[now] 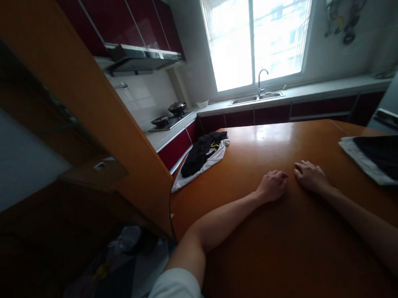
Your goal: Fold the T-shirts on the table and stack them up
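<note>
Glossy orange bench (293,251) spreads smooth and bare around both forearms, its left edge dropping to the floor. Left hand (272,185) and right hand (310,176) rest palm-down, nearly touching, fingers loosely curled, holding nothing. Crumpled black-and-white cloth (202,155) overhangs the far-left edge, well apart.

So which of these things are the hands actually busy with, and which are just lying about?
In hand:
- left hand and right hand, both flat on the bare wooden table, holding nothing
- nearest: black-and-white clothes, folded cloth

Lying about:
- pans on the stove
- sink
- clutter on the floor
</note>
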A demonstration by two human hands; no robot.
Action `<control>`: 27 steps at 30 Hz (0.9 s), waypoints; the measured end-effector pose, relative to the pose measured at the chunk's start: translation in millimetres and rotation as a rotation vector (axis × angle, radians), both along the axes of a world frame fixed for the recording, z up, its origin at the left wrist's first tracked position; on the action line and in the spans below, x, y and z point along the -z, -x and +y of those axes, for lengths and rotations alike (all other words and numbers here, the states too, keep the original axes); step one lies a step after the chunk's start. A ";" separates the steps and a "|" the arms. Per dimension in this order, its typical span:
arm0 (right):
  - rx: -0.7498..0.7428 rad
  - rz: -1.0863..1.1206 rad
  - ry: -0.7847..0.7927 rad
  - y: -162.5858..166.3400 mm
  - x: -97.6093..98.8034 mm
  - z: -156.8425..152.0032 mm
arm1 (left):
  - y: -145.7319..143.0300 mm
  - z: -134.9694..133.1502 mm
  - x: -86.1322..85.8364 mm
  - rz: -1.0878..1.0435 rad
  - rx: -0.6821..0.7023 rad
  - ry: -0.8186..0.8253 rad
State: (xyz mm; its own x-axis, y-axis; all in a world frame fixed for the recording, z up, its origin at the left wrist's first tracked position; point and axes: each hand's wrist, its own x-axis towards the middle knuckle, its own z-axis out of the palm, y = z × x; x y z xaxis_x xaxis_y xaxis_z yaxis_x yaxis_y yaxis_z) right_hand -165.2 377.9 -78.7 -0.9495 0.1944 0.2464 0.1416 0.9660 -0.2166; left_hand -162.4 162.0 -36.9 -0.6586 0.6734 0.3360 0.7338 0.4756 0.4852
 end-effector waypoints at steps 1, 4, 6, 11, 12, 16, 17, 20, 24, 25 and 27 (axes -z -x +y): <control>0.004 -0.004 0.005 -0.4 -0.6 -0.4 | 0.0 0.2 -0.5 -0.004 0.002 -0.007; 0.013 -0.001 0.013 -1.5 -2.3 -1.6 | 1.1 1.3 -0.7 -0.026 0.008 -0.042; 0.008 0.004 0.013 -1.3 -2.8 -1.9 | 3.6 2.1 1.1 -0.046 0.008 -0.081; 0.008 -0.007 0.018 1.3 -2.9 -1.6 | 17.2 2.6 5.8 -0.157 -0.017 -0.174; 0.011 -0.012 0.022 1.5 -3.3 -1.8 | 20.9 1.9 4.9 -0.188 -0.021 -0.180; 0.017 -0.015 0.038 -0.1 -7.1 -5.2 | 40.8 -7.0 -9.6 -0.264 -0.098 -0.187; 0.021 -0.015 0.044 -1.0 -8.4 -6.6 | 47.8 -11.7 -15.9 -0.258 -0.134 -0.196; 0.035 -0.022 0.062 -2.8 -12.6 -12.0 | 75.3 -34.1 -39.2 -0.193 -0.224 -0.232; 0.044 -0.009 0.072 -2.9 -17.3 -17.5 | 120.0 -83.0 -69.4 -0.094 -0.424 -0.270; 0.047 -0.006 0.075 -2.9 -17.9 -18.0 | 129.8 -98.1 -74.8 -0.068 -0.493 -0.277; 0.051 -0.008 0.079 -2.9 -18.2 -18.1 | 145.5 -130.5 -82.1 -0.022 -0.637 -0.278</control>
State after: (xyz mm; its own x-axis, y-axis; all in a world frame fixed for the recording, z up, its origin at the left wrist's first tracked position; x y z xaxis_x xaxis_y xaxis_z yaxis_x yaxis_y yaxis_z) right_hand -162.2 359.8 -60.5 -0.9397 0.2610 0.2209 0.1919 0.9373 -0.2909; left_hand -307.9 31.5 45.3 -0.9055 0.0442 0.4220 0.3414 0.6664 0.6628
